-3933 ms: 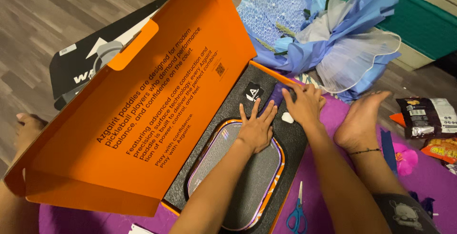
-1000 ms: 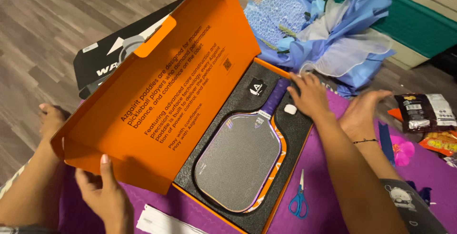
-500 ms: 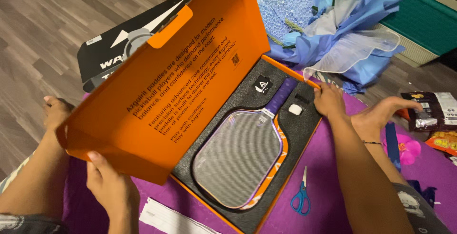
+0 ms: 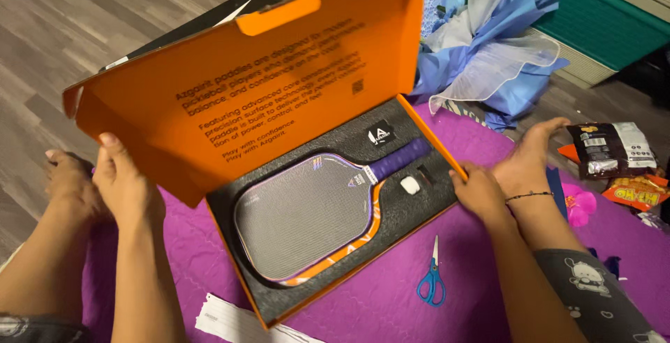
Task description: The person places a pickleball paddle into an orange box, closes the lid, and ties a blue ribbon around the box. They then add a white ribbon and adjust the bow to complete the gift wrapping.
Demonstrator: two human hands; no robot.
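**Box open, both hands on it**

My left hand pinches the orange lid edge, holding it up. My right hand grips the box's right corner. Pickleball paddle lies in black foam; blue scissors just beside, on purple mat.

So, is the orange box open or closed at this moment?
Open. The left hand holds the orange lid raised, so the paddle in the foam shows; the right hand touches the box's edge.

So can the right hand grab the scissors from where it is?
Probably yes. The right hand rests on the box edge, and the scissors lie open on the purple mat just below it, with nothing between them.
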